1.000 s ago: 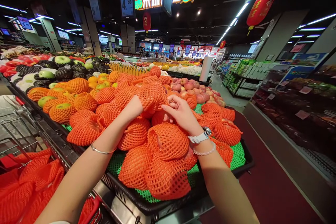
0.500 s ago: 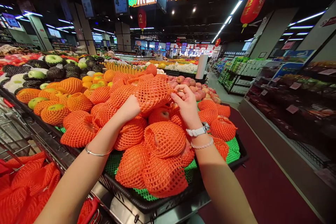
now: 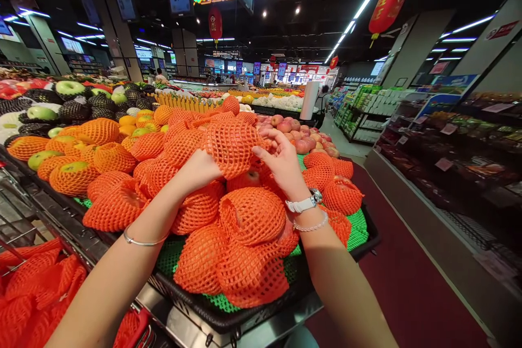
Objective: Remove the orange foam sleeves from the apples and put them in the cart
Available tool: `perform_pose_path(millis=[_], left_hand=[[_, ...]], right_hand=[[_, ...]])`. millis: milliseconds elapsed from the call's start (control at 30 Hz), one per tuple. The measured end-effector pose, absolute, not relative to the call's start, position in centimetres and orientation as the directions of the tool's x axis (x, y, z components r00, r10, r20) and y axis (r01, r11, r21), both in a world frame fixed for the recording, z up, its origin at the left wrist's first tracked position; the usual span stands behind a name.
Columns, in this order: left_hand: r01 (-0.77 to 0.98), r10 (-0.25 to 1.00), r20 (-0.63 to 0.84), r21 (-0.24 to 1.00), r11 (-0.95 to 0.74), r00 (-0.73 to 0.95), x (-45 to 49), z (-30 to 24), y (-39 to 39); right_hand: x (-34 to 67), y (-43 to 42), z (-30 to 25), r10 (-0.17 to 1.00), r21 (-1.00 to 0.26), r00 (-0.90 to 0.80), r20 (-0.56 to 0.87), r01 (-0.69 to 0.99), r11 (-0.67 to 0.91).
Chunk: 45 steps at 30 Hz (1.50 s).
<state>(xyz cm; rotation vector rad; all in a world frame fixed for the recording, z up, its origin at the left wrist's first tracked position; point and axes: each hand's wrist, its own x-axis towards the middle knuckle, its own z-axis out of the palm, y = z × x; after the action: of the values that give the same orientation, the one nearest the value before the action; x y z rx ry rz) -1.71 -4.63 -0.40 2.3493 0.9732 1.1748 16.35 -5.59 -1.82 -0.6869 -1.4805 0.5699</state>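
An orange foam net sleeve point(image 3: 230, 147) is drawn over my left hand point(image 3: 203, 166), covering the fingers up to near the wrist. The mesh bulges, and whether the fingers inside are spread or closed is hidden. At the sleeve's right end, my right hand point(image 3: 281, 160) has its thumb and bent fingers closed on the mesh edge. Several round fruits in orange foam nets lie below and around both hands; the nearest netted fruit point(image 3: 255, 215) shows pale red skin through its opening. A bare reddish fruit point(image 3: 250, 176) is partly visible under the raised sleeve.
A black display tray point(image 3: 191, 304) with green mesh lining point(image 3: 224, 302) holds the netted fruit. Unwrapped reddish apples point(image 3: 302, 144) lie behind. A cart with loose red-orange nets point(image 3: 36, 293) stands at lower left. Shelves point(image 3: 460, 174) line the right side beyond a dark red floor strip point(image 3: 411, 261).
The camera view has shifted slightly, moving the scene a little left. My right fingers have moved slightly over the end of the sleeve; my left hand remains inside it.
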Motion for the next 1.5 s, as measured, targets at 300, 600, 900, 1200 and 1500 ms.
perform_pose_path(millis=[300,600,900,1200,1500], left_hand=[[0.527,0.707,0.562,0.479,-0.702,0.43,-1.7,-0.3,-5.0],[0.43,0.638,0.537,0.473,-0.769,0.551,-1.3,-0.5,-5.2],[0.472,0.639,0.473,0.432,-0.768,0.607,-1.6,-0.6,-5.4],[0.521,0.701,0.501,0.469,-0.713,0.508,-1.7,-0.5,-5.7],[0.498,0.651,0.635,0.44,-0.747,0.416,-1.6,-1.0,-5.3]], right_hand=[[15.4,-5.2,-2.1,0.711,-0.704,0.146,0.688,-0.102,0.703],[15.7,-6.0,-2.1,0.764,-0.751,0.029,0.645,0.215,0.625],[16.2,-6.3,-1.5,0.746,-0.742,-0.04,0.664,0.089,0.665],[15.9,-5.5,-2.1,0.747,-0.753,0.095,0.658,0.073,0.655],[14.6,-7.1,-2.1,0.866,-0.88,-0.246,0.436,-0.32,0.352]])
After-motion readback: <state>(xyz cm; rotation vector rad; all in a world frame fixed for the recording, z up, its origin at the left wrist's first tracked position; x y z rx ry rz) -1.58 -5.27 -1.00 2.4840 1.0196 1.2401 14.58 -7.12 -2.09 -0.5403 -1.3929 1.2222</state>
